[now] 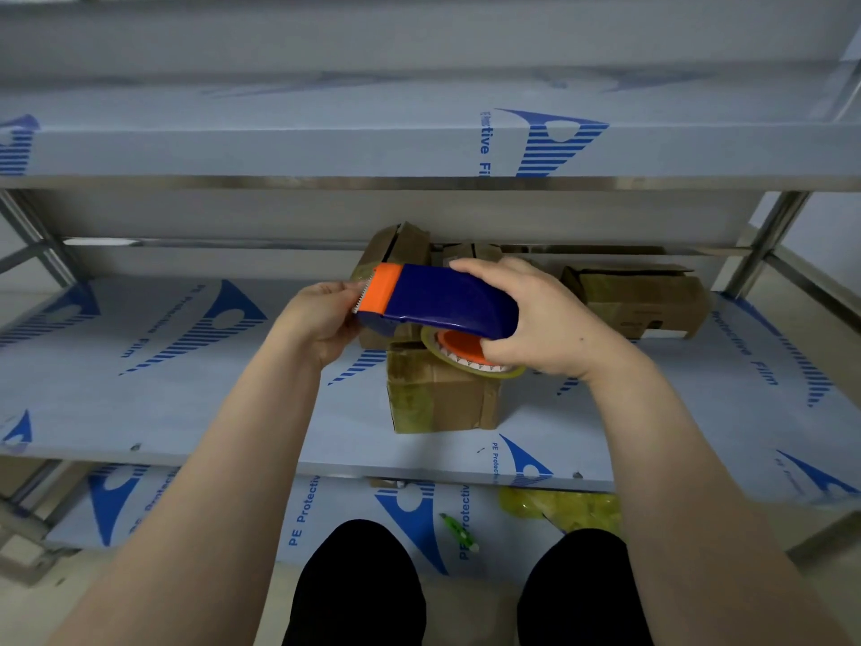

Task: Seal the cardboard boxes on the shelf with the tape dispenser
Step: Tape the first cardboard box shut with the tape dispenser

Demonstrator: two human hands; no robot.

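Note:
My right hand (540,319) grips a blue tape dispenser (447,298) with an orange toothed front end, held above the middle shelf. A roll of clear tape (466,356) on an orange hub shows under it. My left hand (321,319) is at the dispenser's toothed end, its fingers curled there; whether it pinches the tape end is hidden. Just below sits a small cardboard box (442,394), with tape along its edges. A second box (396,247) stands behind the dispenser, and a third box (643,296) lies at the right with open flaps.
The steel shelf (186,389) is covered in blue-printed protective film, with another shelf close above. On the lowest shelf lie a green utility knife (459,533) and crumpled yellow plastic (563,508). My knees in black show at the bottom.

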